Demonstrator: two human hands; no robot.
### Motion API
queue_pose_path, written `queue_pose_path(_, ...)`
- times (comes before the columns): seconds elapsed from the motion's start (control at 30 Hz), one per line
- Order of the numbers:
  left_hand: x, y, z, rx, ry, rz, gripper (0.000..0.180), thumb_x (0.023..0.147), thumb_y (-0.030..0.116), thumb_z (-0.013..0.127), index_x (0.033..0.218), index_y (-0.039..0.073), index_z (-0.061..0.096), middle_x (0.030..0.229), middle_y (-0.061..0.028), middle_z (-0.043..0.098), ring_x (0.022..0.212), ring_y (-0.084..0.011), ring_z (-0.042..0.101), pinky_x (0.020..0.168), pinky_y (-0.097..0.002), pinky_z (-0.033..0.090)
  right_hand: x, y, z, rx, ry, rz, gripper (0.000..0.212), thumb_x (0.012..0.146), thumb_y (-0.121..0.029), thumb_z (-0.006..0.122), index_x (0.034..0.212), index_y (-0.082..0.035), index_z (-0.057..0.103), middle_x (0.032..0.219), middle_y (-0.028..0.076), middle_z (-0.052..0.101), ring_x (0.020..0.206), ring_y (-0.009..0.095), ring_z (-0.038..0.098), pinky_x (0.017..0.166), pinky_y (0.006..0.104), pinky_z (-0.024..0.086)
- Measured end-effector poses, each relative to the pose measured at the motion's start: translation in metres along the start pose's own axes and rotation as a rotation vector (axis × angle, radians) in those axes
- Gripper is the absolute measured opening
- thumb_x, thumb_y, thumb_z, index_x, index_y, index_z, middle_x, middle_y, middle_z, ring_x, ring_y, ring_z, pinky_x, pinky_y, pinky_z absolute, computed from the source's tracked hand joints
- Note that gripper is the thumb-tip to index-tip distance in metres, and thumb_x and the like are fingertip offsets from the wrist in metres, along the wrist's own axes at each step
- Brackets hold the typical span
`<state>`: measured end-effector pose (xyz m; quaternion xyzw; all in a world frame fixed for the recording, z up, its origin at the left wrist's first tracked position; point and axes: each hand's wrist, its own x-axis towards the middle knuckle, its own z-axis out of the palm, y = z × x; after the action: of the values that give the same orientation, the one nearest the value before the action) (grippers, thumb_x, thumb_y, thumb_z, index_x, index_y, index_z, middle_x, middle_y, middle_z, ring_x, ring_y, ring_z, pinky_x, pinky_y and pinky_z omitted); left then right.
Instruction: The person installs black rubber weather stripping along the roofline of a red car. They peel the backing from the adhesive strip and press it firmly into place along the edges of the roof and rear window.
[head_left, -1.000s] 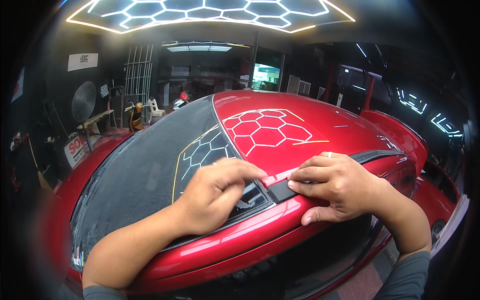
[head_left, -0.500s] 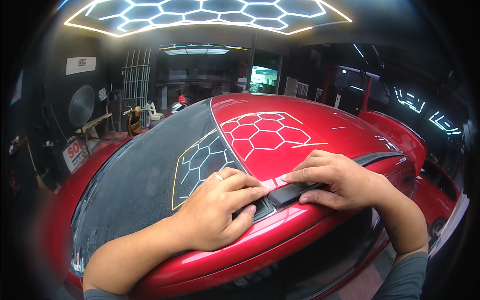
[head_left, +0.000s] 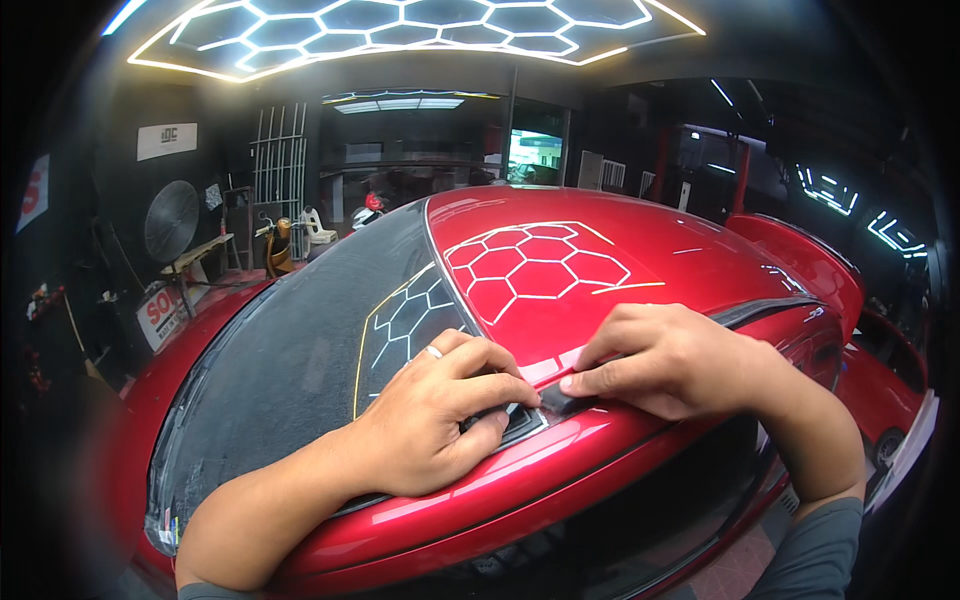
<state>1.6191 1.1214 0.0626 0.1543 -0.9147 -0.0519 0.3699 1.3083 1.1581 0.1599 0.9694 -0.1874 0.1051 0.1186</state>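
A red car's roof [head_left: 500, 210] curves in front of me, and its dusty dark windshield [head_left: 250, 370] lies to the left. Along the roof's near edge runs a black trim strip [head_left: 565, 400], meeting the windshield corner. My left hand [head_left: 430, 420], with a ring on one finger, rests over that corner. Its index finger and thumb are bent together around the black trim, and the palm partly hides the contact. Just to the right, my right hand [head_left: 675, 365] pinches the strip, thumb tip on its top; the other fingers curl down behind.
Farther along the roof edge, the black trim [head_left: 765, 310] continues toward a red rear spoiler [head_left: 800, 265]. A large round fan [head_left: 172, 222], a bench [head_left: 195, 255] and a white chair [head_left: 316, 228] stand at the left. Hexagonal lights [head_left: 420, 30] glow overhead.
My right hand has shifted its grip: the thumb was lower at the strip's near side and now presses on its top. Less of the strip shows. The left hand stays at the corner.
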Motion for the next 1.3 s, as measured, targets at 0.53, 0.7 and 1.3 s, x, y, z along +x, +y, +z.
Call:
queue_pose_path(0.53,0.008,0.003,0.003,-0.09,-0.096,-0.079,0.04,0.092,0.006,0.065,0.126,0.017,0.084,0.125,-0.0082,0.059,0.119,-0.0289,0.05,0.111,-0.0469,0.043,-0.016,0.0,0.019,0.264,0.13,0.171,0.034,0.098,0.002,0.076,0.129,-0.009,0.08,0.124,0.008,0.081,0.118,0.028,0.071,0.106,0.0436,0.056)
queue_pose_path(0.7,0.008,0.001,0.003,-0.1,-0.059,-0.066,0.04,0.089,0.003,0.068,0.122,0.017,0.087,0.124,-0.0074,0.062,0.12,-0.0284,0.053,0.11,-0.0457,0.044,-0.009,-0.002,0.022,0.151,0.165,0.202,0.041,0.093,0.004,0.078,0.132,-0.009,0.081,0.123,0.007,0.082,0.114,0.027,0.073,0.103,0.0446,0.057)
queue_pose_path(1.3,0.004,-0.001,0.004,-0.174,0.004,-0.037,0.045,0.086,-0.003,0.069,0.123,0.012,0.089,0.136,-0.0177,0.071,0.13,-0.0348,0.071,0.109,-0.046,0.061,-0.007,0.004,0.018,0.376,0.097,0.156,0.033,0.093,0.007,0.076,0.122,-0.006,0.085,0.129,0.011,0.083,0.129,0.03,0.072,0.107,0.0443,0.062)
